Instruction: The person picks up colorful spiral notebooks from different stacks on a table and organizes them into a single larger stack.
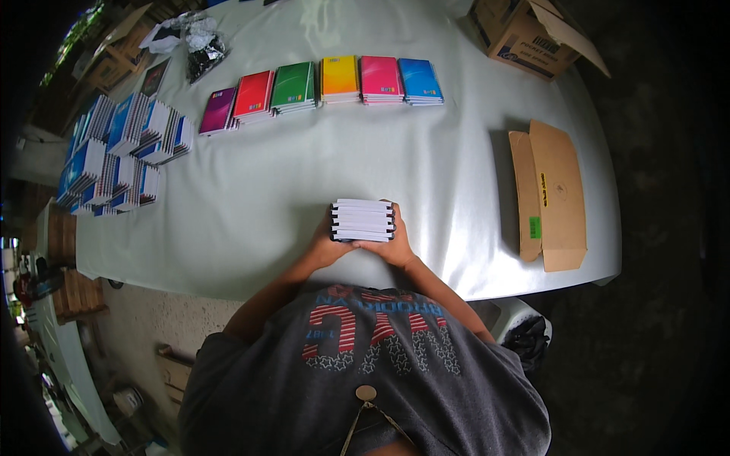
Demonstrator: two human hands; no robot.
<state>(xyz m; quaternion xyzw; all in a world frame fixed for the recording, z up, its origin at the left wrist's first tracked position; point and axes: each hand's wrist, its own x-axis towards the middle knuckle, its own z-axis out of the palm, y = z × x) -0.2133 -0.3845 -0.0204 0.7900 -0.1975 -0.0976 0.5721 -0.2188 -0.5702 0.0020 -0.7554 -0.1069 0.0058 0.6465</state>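
Close to my body, above the table's near side, I hold a stack of small notebooks with the white page edges facing up and dark bits at both ends. My left hand grips its left end and my right hand its right end. Both thumbs meet at the near side; the other fingers are mostly hidden. Farther off stands a curved row of notebook piles: purple, red, green, yellow, pink and blue.
Several piles of blue spiral notebooks crowd the table's left side. A flattened brown carton lies at the right. An open cardboard box sits at the far right, and crumpled plastic bags at the far left. Pale cloth covers the table.
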